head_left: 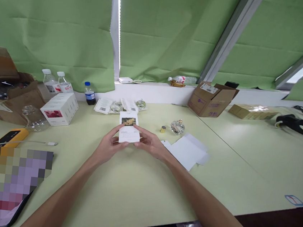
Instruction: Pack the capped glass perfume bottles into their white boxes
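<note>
Between both hands, above the pale table, is a small white box (129,134) with a photo of yellow flowers on its front. My left hand (108,145) grips its left side, fingers on the edge and thumb near the bottom. On the opposite side my right hand (152,144) holds it the same way. To the right stand a gold cap (163,129) and a round clear glass bottle (177,127) with a gold neck. White papers (189,150) lie partly behind my right forearm. Behind the box are round glass bottles (116,107) with white packets (104,106).
At left are a white carton block (60,109), a clear jar (34,118), a paper bag (20,96), plastic bottles, a blue-capped bottle (90,94), a yellow device (13,137) and a blurred-out screen. A cardboard box (209,101) and a yellowish pack (251,112) sit back right.
</note>
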{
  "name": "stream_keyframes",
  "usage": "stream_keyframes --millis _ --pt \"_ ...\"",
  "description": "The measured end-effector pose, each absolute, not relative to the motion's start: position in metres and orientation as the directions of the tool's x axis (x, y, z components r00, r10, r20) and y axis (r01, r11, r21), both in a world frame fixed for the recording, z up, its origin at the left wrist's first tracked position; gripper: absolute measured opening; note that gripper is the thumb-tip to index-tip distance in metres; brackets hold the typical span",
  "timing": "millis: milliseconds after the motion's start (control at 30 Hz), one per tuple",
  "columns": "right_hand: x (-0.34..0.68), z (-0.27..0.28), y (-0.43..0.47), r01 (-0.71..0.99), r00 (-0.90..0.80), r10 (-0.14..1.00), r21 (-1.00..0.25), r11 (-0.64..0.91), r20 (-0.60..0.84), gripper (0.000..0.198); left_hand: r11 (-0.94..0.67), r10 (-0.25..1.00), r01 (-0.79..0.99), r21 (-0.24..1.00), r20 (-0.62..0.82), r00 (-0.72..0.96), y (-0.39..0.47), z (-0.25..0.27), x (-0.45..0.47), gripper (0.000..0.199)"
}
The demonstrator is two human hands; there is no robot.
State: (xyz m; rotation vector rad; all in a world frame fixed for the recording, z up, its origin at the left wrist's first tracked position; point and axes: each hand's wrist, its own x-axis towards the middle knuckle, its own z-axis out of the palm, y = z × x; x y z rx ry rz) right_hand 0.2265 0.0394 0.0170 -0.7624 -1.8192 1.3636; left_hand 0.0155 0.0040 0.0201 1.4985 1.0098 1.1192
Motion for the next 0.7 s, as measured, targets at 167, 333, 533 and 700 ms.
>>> stream_keyframes --millis 167,333,533,700 --pt "0.2274 0.0196 0.0385 0.030 -0.549 0.811 -0.965 0.262 0.203 0.067 -0.162 0.960 0.038 0.986 0.149 0.238 0.0061 0.0243 0.0099 0.073" --pt "0.2271 0.0218 0.0378 0.017 -0.552 0.805 -0.962 0.273 0.218 0.066 -0.157 0.963 0.086 0.984 0.134 0.234 0.0063 0.0254 0.0082 0.070" --pt "0.2272 0.0212 0.0384 0.032 -0.557 0.802 -0.959 0.281 0.216 0.064 -0.195 0.962 0.124 0.973 0.166 0.216 0.0067 0.0256 0.0089 0.065" --pt "0.2263 0.0204 0.0387 0.017 -0.560 0.796 -0.957 0.288 0.229 0.065 -0.206 0.961 0.127 0.970 0.177 0.212 0.0072 0.0246 0.0090 0.064"
